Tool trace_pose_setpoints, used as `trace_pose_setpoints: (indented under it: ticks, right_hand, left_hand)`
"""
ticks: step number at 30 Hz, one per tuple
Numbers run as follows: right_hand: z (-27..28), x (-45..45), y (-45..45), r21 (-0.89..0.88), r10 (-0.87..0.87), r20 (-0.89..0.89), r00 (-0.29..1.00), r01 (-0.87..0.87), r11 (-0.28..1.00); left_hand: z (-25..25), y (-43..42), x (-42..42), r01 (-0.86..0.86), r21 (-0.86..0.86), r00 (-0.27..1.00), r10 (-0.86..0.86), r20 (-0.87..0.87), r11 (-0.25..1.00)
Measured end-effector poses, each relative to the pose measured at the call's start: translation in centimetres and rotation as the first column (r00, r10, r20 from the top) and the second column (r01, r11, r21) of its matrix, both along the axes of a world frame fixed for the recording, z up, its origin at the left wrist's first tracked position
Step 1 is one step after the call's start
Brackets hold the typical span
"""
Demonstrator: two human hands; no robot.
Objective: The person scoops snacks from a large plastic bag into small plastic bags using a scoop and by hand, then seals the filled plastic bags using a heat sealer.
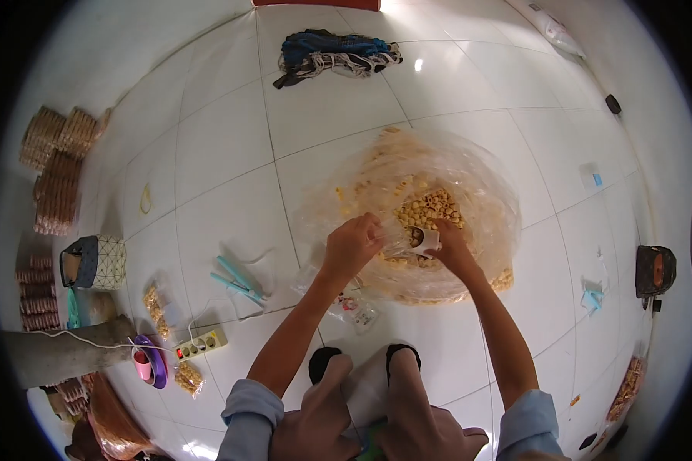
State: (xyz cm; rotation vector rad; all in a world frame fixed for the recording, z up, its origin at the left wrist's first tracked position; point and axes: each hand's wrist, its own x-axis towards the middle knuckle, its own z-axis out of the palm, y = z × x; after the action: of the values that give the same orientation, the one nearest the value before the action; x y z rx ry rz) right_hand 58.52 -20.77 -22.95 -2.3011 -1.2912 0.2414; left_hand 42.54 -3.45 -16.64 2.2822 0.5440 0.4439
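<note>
A big clear plastic bag (484, 180) lies spread on the tiled floor in front of me, with many small yellow-brown ring-shaped snacks (430, 206) inside. My right hand (455, 247) is closed around a white cup (425, 240), tilted over the snacks, with some pieces in its mouth. To its left, my left hand (354, 244) pinches clear plastic film beside the cup. Whether that film is the big bag's rim or a separate small bag, I cannot tell. Small printed clear bags (355, 311) lie between my forearms, close to my feet.
On the left are a turquoise hand sealer (238, 280), a power strip (201, 346), filled snack packets (158, 311), a purple dish (155, 361) and stacked brown packs (57, 192). Blue cloth (334, 55) lies far ahead. A dark backpack (655, 270) stands right.
</note>
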Motion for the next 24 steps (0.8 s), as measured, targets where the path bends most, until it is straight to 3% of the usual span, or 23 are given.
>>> trace_pose_setpoints:
  ticks: [1, 5, 8, 10, 14, 17, 22, 24]
  right_hand:
    - [-0.8, -0.3, -0.1, -0.107, 0.004, -0.065, 0.998, -0.011, 0.994]
    - [-2.7, -0.3, 0.6, -0.035, 0.039, -0.047, 0.998, -0.041, 0.999]
    - [-1.2, -0.3, 1.2, -0.171, 0.046, -0.128, 0.991, -0.068, 0.983]
    - [1.0, -0.5, 0.8, -0.096, -0.049, 0.013, 0.999, 0.05, 0.994]
    - [7.3, 0.5, -0.4, 0.046, -0.094, 0.041, 0.995, 0.092, 0.995]
    - [14.0, 1.5, -1.1, 0.147, -0.028, 0.002, 1.0, 0.027, 0.989]
    - [22.4, 2.2, -0.8, 0.097, 0.083, 0.007, 0.997, -0.083, 0.992]
    - [23.7, 2.6, -0.6, -0.029, 0.132, 0.02, 0.991, -0.131, 0.991]
  left_hand:
    - [0.0, 0.0, 0.0, -0.023, -0.019, 1.0, 0.022, -0.022, 1.0]
    - [0.2, 0.0, -0.1, -0.053, -0.018, 0.998, 0.052, -0.047, 0.998]
    - [0.8, -0.1, -0.3, -0.064, -0.091, 0.998, 0.061, -0.032, 0.994]
    - [1.4, -0.2, -0.2, -0.05, -0.131, 0.998, 0.055, 0.03, 0.99]
    - [2.9, 0.1, 0.5, 0.001, -0.193, 0.993, 0.021, 0.112, 0.981]
    - [4.6, 0.1, 1.3, 0.015, -0.19, 0.994, 0.005, 0.108, 0.982]
    - [4.7, 0.1, 2.6, 0.018, -0.174, 0.991, 0.005, 0.135, 0.985]
    - [4.6, 0.1, 3.0, 0.024, -0.171, 0.988, 0.002, 0.151, 0.985]
